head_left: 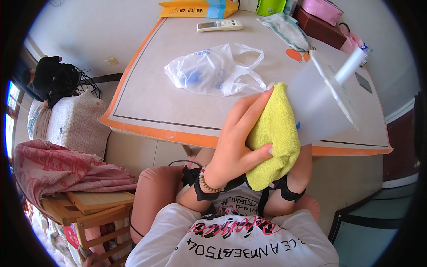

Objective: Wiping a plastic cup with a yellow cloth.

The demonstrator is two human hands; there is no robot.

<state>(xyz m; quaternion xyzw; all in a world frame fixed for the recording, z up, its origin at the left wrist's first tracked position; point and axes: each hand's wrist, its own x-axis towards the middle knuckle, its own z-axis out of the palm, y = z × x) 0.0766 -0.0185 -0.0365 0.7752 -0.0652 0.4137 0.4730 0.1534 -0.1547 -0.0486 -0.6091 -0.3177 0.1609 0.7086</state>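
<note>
My left hand (244,138) grips a yellow-green cloth (278,138), its thumb in front and its fingers along the upper edge. The cloth presses against the base end of a translucent plastic container (313,102). This container is tilted over the table's right part, with a wide flat white rim or lid and a thick white tube (350,66) sticking out to the upper right. Behind the cloth and container rises my right forearm (302,171); the right hand itself is hidden there. A thin white plastic bag (209,71) with something blue inside lies left of the container.
The table (155,107) has an orange border. Toward its back are a remote control (219,26), a yellow package (195,9), a folded cloth (287,31) and a dark red box (318,26) under a pink case (324,10). A phone (363,82) lies far right. A wooden chair (93,209) stands left.
</note>
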